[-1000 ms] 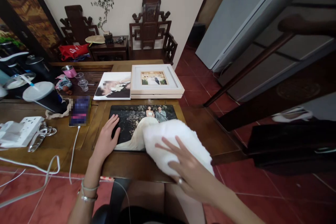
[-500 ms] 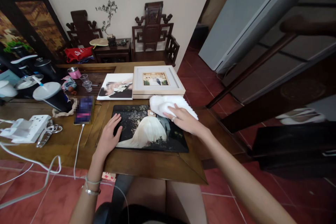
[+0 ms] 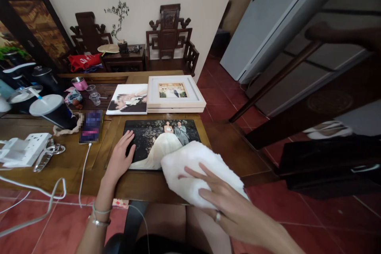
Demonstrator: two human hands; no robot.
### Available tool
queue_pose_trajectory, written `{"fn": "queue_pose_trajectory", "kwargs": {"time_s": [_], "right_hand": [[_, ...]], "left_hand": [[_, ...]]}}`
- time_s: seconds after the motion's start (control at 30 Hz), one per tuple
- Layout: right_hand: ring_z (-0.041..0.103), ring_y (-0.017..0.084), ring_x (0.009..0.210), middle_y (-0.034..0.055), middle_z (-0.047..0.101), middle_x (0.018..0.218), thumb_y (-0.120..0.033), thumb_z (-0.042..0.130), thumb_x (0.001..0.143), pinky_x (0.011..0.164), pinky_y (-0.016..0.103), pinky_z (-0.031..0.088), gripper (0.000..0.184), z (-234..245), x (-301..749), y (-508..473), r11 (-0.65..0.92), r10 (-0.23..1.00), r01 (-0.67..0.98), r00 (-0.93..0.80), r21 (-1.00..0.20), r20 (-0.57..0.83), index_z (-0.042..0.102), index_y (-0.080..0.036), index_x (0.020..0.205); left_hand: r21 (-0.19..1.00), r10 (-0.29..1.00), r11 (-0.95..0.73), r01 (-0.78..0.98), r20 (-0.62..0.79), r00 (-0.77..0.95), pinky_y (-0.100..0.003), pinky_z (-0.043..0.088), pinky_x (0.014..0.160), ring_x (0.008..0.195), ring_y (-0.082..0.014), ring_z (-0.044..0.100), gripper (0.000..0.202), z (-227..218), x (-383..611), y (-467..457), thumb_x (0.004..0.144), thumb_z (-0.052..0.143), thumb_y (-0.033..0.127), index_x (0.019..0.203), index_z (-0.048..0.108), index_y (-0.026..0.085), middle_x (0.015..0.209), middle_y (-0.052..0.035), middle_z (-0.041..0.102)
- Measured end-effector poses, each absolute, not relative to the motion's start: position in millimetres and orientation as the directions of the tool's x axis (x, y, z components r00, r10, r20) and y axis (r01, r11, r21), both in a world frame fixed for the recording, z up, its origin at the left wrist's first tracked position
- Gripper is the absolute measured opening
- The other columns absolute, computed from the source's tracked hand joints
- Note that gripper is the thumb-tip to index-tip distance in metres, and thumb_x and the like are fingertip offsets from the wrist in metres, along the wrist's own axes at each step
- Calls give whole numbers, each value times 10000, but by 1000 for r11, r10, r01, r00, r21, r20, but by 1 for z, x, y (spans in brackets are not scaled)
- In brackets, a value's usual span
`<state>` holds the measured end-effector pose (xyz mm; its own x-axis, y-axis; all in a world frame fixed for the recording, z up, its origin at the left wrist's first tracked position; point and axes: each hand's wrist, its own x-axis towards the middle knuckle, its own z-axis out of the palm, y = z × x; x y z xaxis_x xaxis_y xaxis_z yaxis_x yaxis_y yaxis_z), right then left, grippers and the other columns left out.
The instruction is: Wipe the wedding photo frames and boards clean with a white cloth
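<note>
A dark wedding photo print (image 3: 154, 137) lies flat near the front edge of the wooden table (image 3: 74, 158). My left hand (image 3: 119, 158) rests flat on its left edge, fingers spread. My right hand (image 3: 226, 202) presses a white towel (image 3: 193, 166) onto the print's near right corner, fingers stretched out over the cloth. The towel hides that corner and hangs past the table edge.
Behind the print lie a white-framed photo (image 3: 174, 92) and an unframed photo canvas (image 3: 127, 99). To the left are a phone (image 3: 90, 127) on a cable, a white power strip (image 3: 26, 149), cups (image 3: 47, 109) and kettles. A dark chair (image 3: 327, 162) stands right.
My right hand pulled the towel from the print's far right corner back to the near right corner. The left hand has stayed on the print's left edge.
</note>
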<state>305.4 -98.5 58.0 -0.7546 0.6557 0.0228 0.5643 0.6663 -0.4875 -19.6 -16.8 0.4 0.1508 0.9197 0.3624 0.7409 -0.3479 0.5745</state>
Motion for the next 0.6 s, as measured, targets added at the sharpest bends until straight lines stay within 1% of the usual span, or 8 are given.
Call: {"fn": "queue_pose_trajectory", "kwargs": {"time_s": [0.1, 0.17, 0.23, 0.3, 0.37, 0.43, 0.5, 0.6], "right_hand": [[423, 291, 1322, 110, 632, 1234, -346, 429, 916, 1078, 477, 363, 218, 73, 310, -80, 530, 749, 648, -660, -547, -56, 601, -226, 858], [460, 323, 1286, 124, 633, 1228, -435, 393, 924, 1029, 484, 406, 307, 72, 311, -52, 451, 823, 701, -566, -552, -47, 613, -225, 962], [485, 332, 1260, 116, 656, 1181, -464, 333, 942, 1008, 493, 416, 370, 67, 307, -20, 423, 857, 716, -515, -555, -11, 609, -223, 991], [498, 329, 1247, 99, 680, 1113, -450, 293, 957, 1001, 495, 416, 382, 61, 300, 10, 424, 872, 723, -488, -544, 32, 602, -227, 948], [493, 323, 1252, 101, 679, 1110, -395, 303, 960, 1023, 511, 386, 343, 53, 289, 31, 441, 880, 748, -470, -496, 73, 597, -219, 940], [432, 329, 1304, 129, 642, 1200, -308, 349, 944, 1066, 561, 308, 277, 45, 280, 39, 486, 868, 773, -481, -408, 123, 601, -194, 953], [321, 345, 1371, 151, 553, 1336, -211, 409, 895, 1087, 622, 216, 210, 34, 273, 33, 550, 835, 774, -523, -315, 172, 612, -170, 929], [206, 355, 1413, 122, 432, 1457, -112, 479, 788, 1090, 671, 134, 169, 21, 272, 4, 620, 784, 744, -585, -249, 205, 622, -173, 854]], "left_hand": [[573, 918, -352, 740, 366, 153, -448, 320, 1136, 1354, -231, 407, 399, -1, -21, -16, 932, 449, 293, 1284, 546, 135, 1400, -136, 507], [572, 919, -350, 742, 362, 155, -450, 320, 1136, 1355, -230, 405, 402, -2, -21, -15, 931, 451, 295, 1286, 544, 133, 1401, -136, 507], [569, 920, -349, 745, 358, 159, -452, 318, 1136, 1355, -231, 404, 406, -3, -22, -14, 928, 457, 300, 1288, 543, 134, 1402, -136, 506], [568, 920, -350, 745, 357, 160, -453, 316, 1138, 1356, -232, 402, 409, -4, -22, -13, 927, 461, 305, 1290, 544, 136, 1404, -134, 505], [571, 920, -351, 743, 359, 158, -456, 316, 1137, 1357, -235, 401, 412, -3, -22, -13, 926, 462, 310, 1292, 544, 138, 1404, -135, 505], [573, 920, -349, 742, 360, 154, -463, 320, 1133, 1356, -239, 403, 412, -2, -22, -14, 926, 459, 313, 1291, 544, 142, 1401, -136, 508], [571, 920, -346, 745, 360, 152, -469, 322, 1131, 1353, -240, 408, 409, 0, -22, -14, 927, 454, 313, 1289, 546, 146, 1398, -135, 512], [566, 921, -345, 749, 357, 154, -472, 320, 1131, 1351, -239, 411, 404, 2, -21, -15, 930, 445, 312, 1284, 550, 147, 1396, -134, 513]]}}
